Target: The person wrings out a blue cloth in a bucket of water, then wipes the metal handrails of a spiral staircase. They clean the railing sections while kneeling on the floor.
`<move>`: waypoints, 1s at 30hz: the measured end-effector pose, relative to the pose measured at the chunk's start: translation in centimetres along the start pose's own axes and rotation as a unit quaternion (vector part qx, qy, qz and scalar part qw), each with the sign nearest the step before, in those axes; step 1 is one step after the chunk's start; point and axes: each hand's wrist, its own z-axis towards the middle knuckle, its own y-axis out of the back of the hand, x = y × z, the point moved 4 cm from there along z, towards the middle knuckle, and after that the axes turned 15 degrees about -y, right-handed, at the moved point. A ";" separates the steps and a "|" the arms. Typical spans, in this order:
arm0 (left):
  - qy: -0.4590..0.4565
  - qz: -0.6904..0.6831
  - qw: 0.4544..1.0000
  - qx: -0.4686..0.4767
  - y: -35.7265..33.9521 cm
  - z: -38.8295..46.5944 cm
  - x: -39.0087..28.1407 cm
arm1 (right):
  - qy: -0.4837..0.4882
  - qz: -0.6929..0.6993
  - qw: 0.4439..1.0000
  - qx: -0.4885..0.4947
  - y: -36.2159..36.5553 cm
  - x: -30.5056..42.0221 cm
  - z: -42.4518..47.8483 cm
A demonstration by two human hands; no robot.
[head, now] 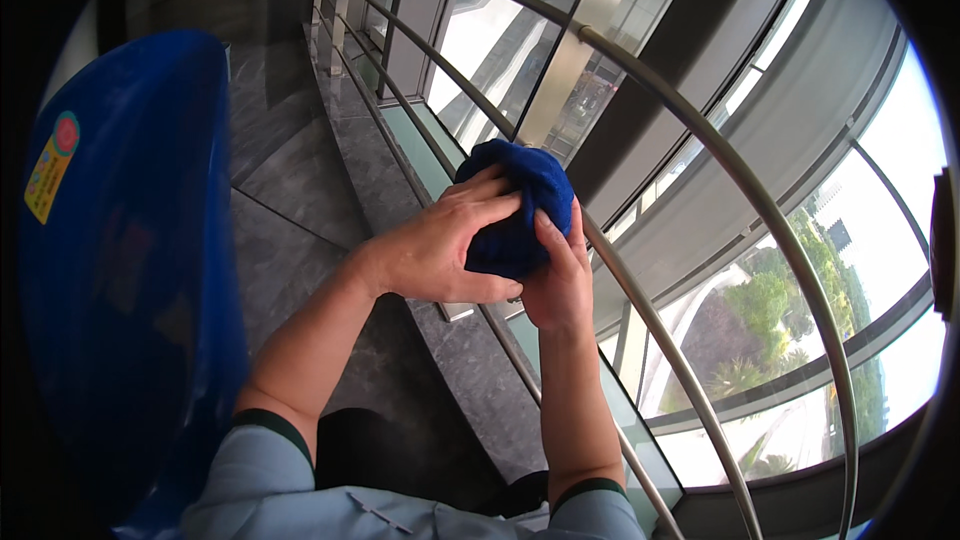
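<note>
A bunched blue cloth (551, 169) is between my two hands, in front of a metal railing (645, 292). My left hand (457, 240) lies against the near left side of the cloth, its fingers spread over it and its thumb below. On the right side my right hand (562, 270) grips the cloth, thumb on the near face and fingers mostly hidden behind. The cloth overlaps one of the rails in the picture; whether it touches the rail I cannot tell.
A large glossy blue plastic object (150, 277) with a yellow sticker stands close on my left. Curved upper rails (720, 142) run along the right, before tall windows. Below is a dark stone ledge (480, 360) beside the tiled floor (292, 165).
</note>
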 end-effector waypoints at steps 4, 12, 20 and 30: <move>0.022 -0.262 0.907 -0.330 2.3 -1.3 3.2 | 0.029 0.094 0.995 -0.020 -0.7 4.8 3.1; 0.094 -0.164 0.883 -0.430 -0.2 -0.2 11.4 | 0.376 -0.587 0.643 -0.316 -3.5 6.6 10.6; 0.141 -0.465 0.819 -0.306 -2.5 5.4 12.1 | 0.336 -0.591 0.717 -0.155 -7.5 7.8 3.1; 0.141 -0.027 0.932 -0.331 -3.3 4.9 13.4 | 0.419 -0.662 0.557 -0.276 -14.6 18.4 12.7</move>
